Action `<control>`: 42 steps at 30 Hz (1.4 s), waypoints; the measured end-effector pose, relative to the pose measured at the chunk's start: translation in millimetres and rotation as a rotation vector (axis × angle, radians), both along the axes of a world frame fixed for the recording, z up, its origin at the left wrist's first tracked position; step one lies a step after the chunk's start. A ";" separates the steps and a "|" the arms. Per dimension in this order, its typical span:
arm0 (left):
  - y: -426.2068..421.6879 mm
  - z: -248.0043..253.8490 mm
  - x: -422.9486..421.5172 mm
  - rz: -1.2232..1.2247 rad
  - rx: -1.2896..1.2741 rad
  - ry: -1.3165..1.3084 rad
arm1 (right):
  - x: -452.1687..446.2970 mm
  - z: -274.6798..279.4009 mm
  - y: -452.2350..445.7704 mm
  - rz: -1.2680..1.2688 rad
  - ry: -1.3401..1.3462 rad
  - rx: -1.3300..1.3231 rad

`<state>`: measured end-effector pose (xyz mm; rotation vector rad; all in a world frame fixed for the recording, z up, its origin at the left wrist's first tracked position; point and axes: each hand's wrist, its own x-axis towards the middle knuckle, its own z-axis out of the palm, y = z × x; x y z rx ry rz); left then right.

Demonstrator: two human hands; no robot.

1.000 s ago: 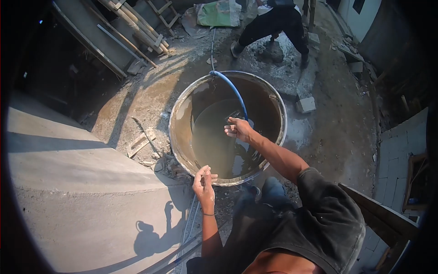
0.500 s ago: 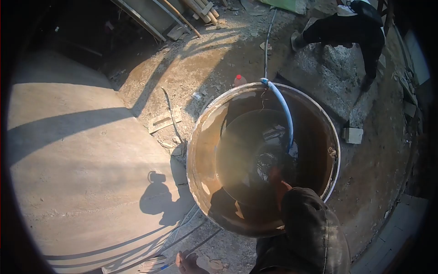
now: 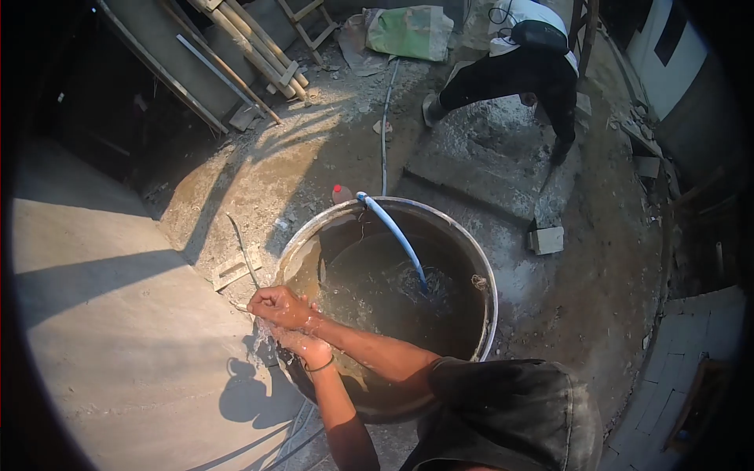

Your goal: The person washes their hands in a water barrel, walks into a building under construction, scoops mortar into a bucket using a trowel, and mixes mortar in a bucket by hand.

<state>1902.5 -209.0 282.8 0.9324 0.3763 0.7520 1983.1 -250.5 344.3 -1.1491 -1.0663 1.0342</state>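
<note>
Over the near-left rim of a large round tub point(image 3: 492, 314) of murky water, my two wet hands are close together. My right hand point(image 3: 281, 306) reaches across from the dark sleeve, its fingers curled; whatever is inside them is hidden. Just below it, touching or nearly so, is my left hand point(image 3: 302, 343), with a thin band on the wrist; its fingers are partly covered and blurred by water. Splashing water point(image 3: 265, 339) falls from the hands outside the tub. A blue hose point(image 3: 400, 245) hangs over the far rim, its end at the rippling water.
A bottle with a red cap point(image 3: 341, 194) stands behind the tub. Beyond, another person point(image 3: 510, 67) bends over a wet grey pile. A pale block point(image 3: 546, 240) lies right of it, a plastic sack point(image 3: 408, 33) at the back. A smooth wall point(image 3: 118, 337) borders the left.
My right hand has come out of the tub water and moved left over the rim. My left hand has risen from below to meet it. The view has shifted, and water now splashes down.
</note>
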 end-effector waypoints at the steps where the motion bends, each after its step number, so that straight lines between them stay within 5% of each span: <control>1: -37.9 20.4 15.4 0.049 -0.128 0.182 | 5.6 -9.8 2.6 -0.148 -0.102 -0.064; 3: -99.7 31.2 36.5 0.180 -0.181 0.469 | 23.8 -33.5 5.4 -0.463 -0.309 -0.179; 5: -68.0 -3.8 27.2 0.007 -0.379 0.439 | 30.2 -61.0 5.6 -0.688 -0.495 -0.304; 6: -53.8 -26.7 24.8 -0.138 -0.582 0.409 | 24.8 -77.6 0.4 -0.686 -0.542 -0.305; 9: -43.6 -78.4 18.2 -0.064 -0.852 0.454 | 4.9 -137.0 -20.7 -0.415 -0.461 -0.200; 12: -48.6 -126.5 6.7 0.026 -0.726 0.695 | 1.6 -207.6 -54.5 0.024 0.037 -0.042; 14: -72.9 -126.6 10.8 -0.002 -0.488 0.814 | 16.0 -271.0 -78.8 0.209 0.766 -0.124; 16: -61.2 -159.2 -18.0 0.020 -0.388 0.847 | 25.6 -232.4 -119.6 -0.314 1.224 -0.403; 17: -48.7 -175.0 -32.1 0.055 -0.453 0.787 | 23.3 -281.4 -122.0 -0.749 1.113 -0.592; 19: -31.6 -192.1 -51.4 0.285 -0.241 1.017 | 19.5 -341.4 -156.1 -0.802 1.087 -0.805; 22: -0.2 -181.7 -88.1 0.063 -0.416 0.777 | 13.2 -360.5 -195.8 -0.545 1.457 -0.667; 25: 24.6 -172.7 -106.6 -0.342 -0.632 0.369 | 15.0 -334.6 -173.3 0.063 1.697 -0.323; 26: 15.7 -183.5 -90.0 -0.107 -0.331 0.642 | 18.9 -300.5 -150.4 0.263 1.646 -0.262; 27: 2.8 -197.9 -67.6 0.128 -0.024 0.903 | 16.4 -264.4 -128.1 0.122 1.397 -0.330; 28: -5.8 -198.5 -50.5 0.219 -0.005 1.003 | 15.8 -232.5 -102.1 0.313 1.318 -0.377; 32: -2.0 -167.5 16.5 0.050 -0.113 0.935 | -8.4 -48.0 -62.9 0.462 0.399 -0.043; 33: 1.3 -153.5 26.0 0.007 -0.036 0.958 | -31.0 -22.1 -67.6 0.511 0.406 -0.041; 34: 3.3 -144.5 34.1 -0.029 0.056 0.996 | -52.6 -0.4 -73.7 0.399 -0.020 0.324; 35: 3.2 -134.5 46.7 -0.072 0.184 1.052 | -66.3 10.6 -75.2 0.245 -0.439 0.698; 37: -0.2 -105.1 55.4 -0.368 0.743 1.124 | -92.4 2.7 -69.9 0.322 -0.407 0.976; 39: -6.5 -95.7 61.7 -0.550 1.080 1.226 | -99.8 4.3 -83.0 0.185 -0.471 1.011; 42: -30.1 -70.0 38.0 -0.592 1.291 1.295 | -54.7 -29.9 -90.6 -0.111 -0.586 0.585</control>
